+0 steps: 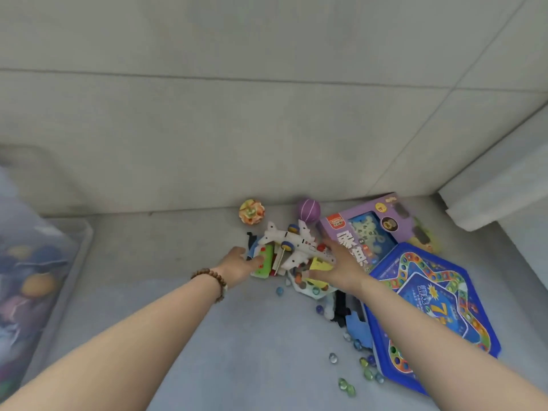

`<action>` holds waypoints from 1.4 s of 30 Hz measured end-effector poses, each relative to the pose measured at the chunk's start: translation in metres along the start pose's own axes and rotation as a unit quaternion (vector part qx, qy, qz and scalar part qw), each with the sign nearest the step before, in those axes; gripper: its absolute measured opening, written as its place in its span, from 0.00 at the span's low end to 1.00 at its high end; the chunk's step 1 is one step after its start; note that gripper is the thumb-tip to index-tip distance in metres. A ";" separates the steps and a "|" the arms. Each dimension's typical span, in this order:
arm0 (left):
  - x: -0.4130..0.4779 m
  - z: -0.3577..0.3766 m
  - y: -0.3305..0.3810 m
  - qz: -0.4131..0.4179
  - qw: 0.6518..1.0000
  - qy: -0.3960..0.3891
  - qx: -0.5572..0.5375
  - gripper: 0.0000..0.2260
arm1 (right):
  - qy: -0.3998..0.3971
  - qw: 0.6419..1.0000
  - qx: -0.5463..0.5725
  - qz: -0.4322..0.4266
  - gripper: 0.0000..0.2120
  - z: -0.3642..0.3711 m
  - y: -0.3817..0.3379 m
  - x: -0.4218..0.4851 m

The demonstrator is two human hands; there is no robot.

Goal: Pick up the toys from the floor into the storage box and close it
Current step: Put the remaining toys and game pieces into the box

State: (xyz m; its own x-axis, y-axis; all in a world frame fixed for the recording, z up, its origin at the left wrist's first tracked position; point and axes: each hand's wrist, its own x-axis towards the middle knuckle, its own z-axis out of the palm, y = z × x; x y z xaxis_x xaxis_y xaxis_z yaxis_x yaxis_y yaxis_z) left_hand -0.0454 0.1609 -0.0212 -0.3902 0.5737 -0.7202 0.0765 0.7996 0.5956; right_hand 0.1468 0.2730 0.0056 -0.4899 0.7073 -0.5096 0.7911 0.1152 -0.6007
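A heap of toys lies on the grey floor against the wall. A white toy plane [296, 243] tops it. My left hand [238, 264] reaches the heap's left side, fingers touching a green toy [264, 262]. On the right side my right hand [341, 264] rests with spread fingers over small pieces beside a yellow piece [321, 266]. Neither hand clearly grips anything. The clear storage box [38, 280], holding toys, stands at the far left.
A purple game box [382, 223] and a blue hexagonal game board [430, 310] lie right of the heap. A purple ball [309, 210] and an orange-yellow ball [251, 212] sit by the wall. Glass marbles [346, 386] are scattered in front. A white ledge [498, 185] juts at right.
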 end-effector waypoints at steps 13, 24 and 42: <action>0.029 0.031 -0.005 0.039 0.991 0.121 0.051 0.29 | 0.040 0.997 -0.070 -0.019 0.41 0.022 0.024 0.019; 0.040 0.033 -0.009 0.092 0.992 0.082 0.010 0.16 | 0.047 0.998 0.017 -0.025 0.41 0.023 0.029 0.015; -0.153 -0.142 0.030 0.117 0.946 -0.019 -0.301 0.09 | 0.015 0.980 0.060 -0.189 0.32 -0.032 -0.179 -0.097</action>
State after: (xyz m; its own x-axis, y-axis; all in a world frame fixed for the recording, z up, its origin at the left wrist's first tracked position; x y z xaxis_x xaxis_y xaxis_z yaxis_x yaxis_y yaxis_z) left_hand -0.1138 0.0719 0.1571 -0.3934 0.7376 -0.5487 -0.3836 0.4107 0.8271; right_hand 0.0645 0.2066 0.1825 -0.7276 0.6498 -0.2197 0.5056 0.2915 -0.8120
